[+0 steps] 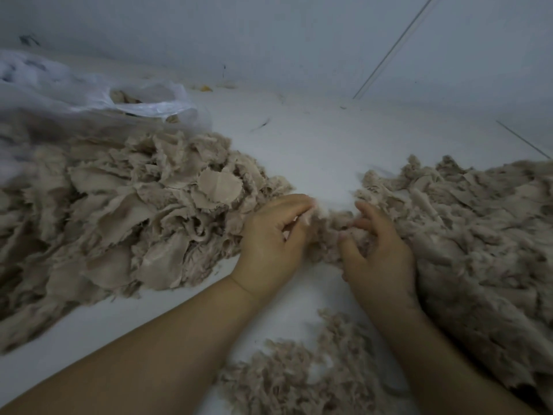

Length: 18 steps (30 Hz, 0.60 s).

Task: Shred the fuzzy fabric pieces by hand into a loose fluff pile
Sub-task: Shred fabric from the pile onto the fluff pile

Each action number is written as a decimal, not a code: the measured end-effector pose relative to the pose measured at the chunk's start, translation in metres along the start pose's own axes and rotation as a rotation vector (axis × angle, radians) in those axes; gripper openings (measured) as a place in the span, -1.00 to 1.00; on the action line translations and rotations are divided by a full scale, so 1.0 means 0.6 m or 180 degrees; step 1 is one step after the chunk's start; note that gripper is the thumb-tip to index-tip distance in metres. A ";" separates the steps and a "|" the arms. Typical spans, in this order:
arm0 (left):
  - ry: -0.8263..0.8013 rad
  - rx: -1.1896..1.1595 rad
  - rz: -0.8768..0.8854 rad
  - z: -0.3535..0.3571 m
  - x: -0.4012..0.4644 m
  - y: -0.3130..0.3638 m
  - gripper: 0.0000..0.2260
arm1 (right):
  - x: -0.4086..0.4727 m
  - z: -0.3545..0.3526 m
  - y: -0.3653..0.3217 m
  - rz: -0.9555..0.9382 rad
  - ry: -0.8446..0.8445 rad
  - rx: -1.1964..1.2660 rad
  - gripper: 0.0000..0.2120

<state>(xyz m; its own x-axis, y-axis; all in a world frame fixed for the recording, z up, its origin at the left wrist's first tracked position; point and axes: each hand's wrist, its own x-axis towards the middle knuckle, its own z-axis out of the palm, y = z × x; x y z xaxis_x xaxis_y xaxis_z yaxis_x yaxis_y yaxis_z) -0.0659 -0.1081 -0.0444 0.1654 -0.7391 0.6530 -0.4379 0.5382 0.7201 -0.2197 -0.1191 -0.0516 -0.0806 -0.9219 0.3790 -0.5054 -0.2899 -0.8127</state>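
A big heap of beige fuzzy fabric pieces lies on the left of the white surface. On the right spreads a wide pile of shredded beige fluff. Between them, my left hand and my right hand both pinch one small fuzzy fabric piece with curled fingers, one hand on each side of it. A smaller patch of loose fluff lies near me, between my forearms.
A clear plastic bag with more beige material inside lies at the back left. The white surface runs back to a pale wall. A small yellow scrap sits by the wall.
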 end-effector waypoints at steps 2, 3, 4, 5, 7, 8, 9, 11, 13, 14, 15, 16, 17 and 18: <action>-0.0058 0.0043 0.0131 0.000 0.000 0.001 -0.81 | 0.000 -0.001 -0.005 -0.0403 0.0122 -0.0149 -0.77; -0.0128 0.0026 0.0178 0.000 -0.001 0.004 -0.81 | 0.000 -0.001 -0.006 -0.0513 0.0072 -0.0128 -0.84; -0.0212 -0.0001 0.0231 0.000 -0.003 0.008 -0.81 | 0.000 0.000 -0.005 -0.0530 -0.0049 0.0038 -0.81; -0.0299 -0.0053 0.0284 0.000 -0.005 0.011 -0.82 | 0.001 0.000 -0.005 -0.0483 -0.0232 0.0306 -0.71; -0.0501 -0.0197 0.0320 0.003 -0.009 0.015 -0.84 | 0.002 -0.002 -0.008 -0.0254 -0.0542 0.0833 -0.52; -0.0592 -0.0235 0.0331 0.004 -0.011 0.016 -0.84 | 0.002 -0.003 -0.010 -0.0096 -0.0645 0.1081 -0.49; -0.0657 -0.0243 0.0356 0.006 -0.013 0.018 -0.85 | 0.002 -0.004 -0.013 0.0061 -0.0736 0.1330 -0.51; -0.0718 -0.0310 0.0432 0.007 -0.017 0.022 -0.87 | 0.004 -0.004 -0.012 0.0234 -0.0884 0.1731 -0.60; -0.0563 -0.0471 0.0513 0.007 -0.017 0.024 -0.85 | 0.006 -0.004 -0.008 0.0165 -0.0977 0.1804 -0.68; -0.0412 -0.0547 0.0490 0.006 -0.017 0.024 -0.82 | 0.007 -0.004 -0.007 0.0089 -0.0959 0.1724 -0.71; -0.0275 -0.0616 0.0413 0.005 -0.016 0.023 -0.79 | 0.007 -0.005 -0.006 0.0034 -0.0956 0.1638 -0.73; -0.0152 -0.0638 0.0315 0.004 -0.015 0.021 -0.78 | 0.006 -0.005 -0.005 -0.0018 -0.0982 0.1570 -0.70; -0.0028 -0.0599 0.0198 0.002 -0.015 0.020 -0.78 | 0.005 -0.005 -0.005 -0.0037 -0.1027 0.1541 -0.67; 0.0103 -0.0539 0.0028 0.001 -0.013 0.019 -0.82 | 0.003 -0.005 -0.004 -0.0022 -0.1087 0.1558 -0.68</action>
<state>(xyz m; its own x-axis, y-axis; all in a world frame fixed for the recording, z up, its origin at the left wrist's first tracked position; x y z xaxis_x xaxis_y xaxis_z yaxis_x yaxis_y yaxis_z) -0.0726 -0.0964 -0.0414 0.1918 -0.7221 0.6647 -0.2849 0.6072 0.7418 -0.2210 -0.1194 -0.0475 0.2430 -0.9265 0.2873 -0.0437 -0.3063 -0.9509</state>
